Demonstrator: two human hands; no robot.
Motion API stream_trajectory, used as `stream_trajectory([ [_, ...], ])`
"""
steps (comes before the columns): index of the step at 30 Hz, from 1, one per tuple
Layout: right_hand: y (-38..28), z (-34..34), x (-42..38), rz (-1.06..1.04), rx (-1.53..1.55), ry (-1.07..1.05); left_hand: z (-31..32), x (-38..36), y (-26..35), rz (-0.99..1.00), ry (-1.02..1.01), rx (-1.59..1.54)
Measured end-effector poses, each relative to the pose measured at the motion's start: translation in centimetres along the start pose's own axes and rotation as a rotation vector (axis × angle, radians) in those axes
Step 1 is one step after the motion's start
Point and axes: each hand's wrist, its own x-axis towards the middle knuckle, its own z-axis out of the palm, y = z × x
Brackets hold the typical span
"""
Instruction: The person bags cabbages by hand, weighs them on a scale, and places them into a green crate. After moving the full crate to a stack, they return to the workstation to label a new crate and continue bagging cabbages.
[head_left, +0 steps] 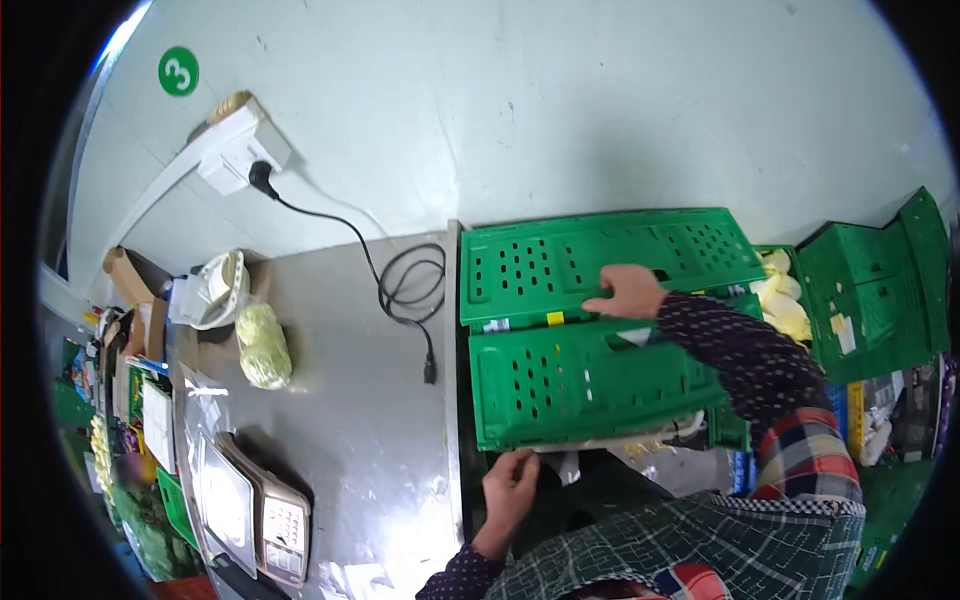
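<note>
Two green plastic crate panels with slotted holes lie one behind the other in front of me: the far panel (540, 265) and the near panel (560, 385). My right hand (632, 292) is closed over the front edge of the far panel, thumb along the rim. Down at the front left edge of the near panel is my left hand (510, 490), with its fingers curled and the tips at that edge. Between the panels runs a narrow gap where a small yellow label (555, 319) shows. What lies under the panels is hidden.
Left of the crate, a metal table (350, 440) carries a wrapped cabbage (263, 345), a weighing scale (260, 510), a white basket (222, 290) and a black power cable (410, 280). On the right are pale wrapped produce (783, 297) and another green crate (870, 290). A wall rises behind.
</note>
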Motion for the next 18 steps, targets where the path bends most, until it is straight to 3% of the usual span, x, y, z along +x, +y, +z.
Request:
stream_trajectory([
  [1,-1.2,-2.9,0.3,0.037,0.026,-0.051,1.1,1.3,1.7,0.124,0.004,0.083],
  [4,-0.3,-6.1,5.4,-0.349,-0.153,0.478,5.4,7.3,2.6,0.528,0.008,0.476],
  [8,1.9,-8.4,12.9,-0.354,-0.184,0.425,11.8,14.9,5.3,0.804,0.105,0.693],
  [9,2.4,-9.0,13.8,-0.373,-0.265,0.408,13.1,15.5,4.8,0.805,0.123,0.704],
  [11,2.7,-10.4,13.4,-0.366,-0.348,0.398,14.6,17.1,4.0,0.677,-0.082,0.899],
  [13,1.1,-11.7,10.5,-0.764,-0.298,0.671,14.1,17.8,5.8,0.713,-0.106,0.929],
  [15,2.2,-12.1,5.4,-0.806,-0.196,0.520,11.8,15.7,10.9,0.818,-0.268,1.036],
  [16,3.7,-11.2,2.4,-0.734,-0.141,0.320,10.7,14.1,13.4,0.902,-0.318,1.040],
  [18,6.6,-9.0,-2.7,-0.634,-0.097,0.004,8.8,10.6,17.1,0.828,-0.621,0.941],
])
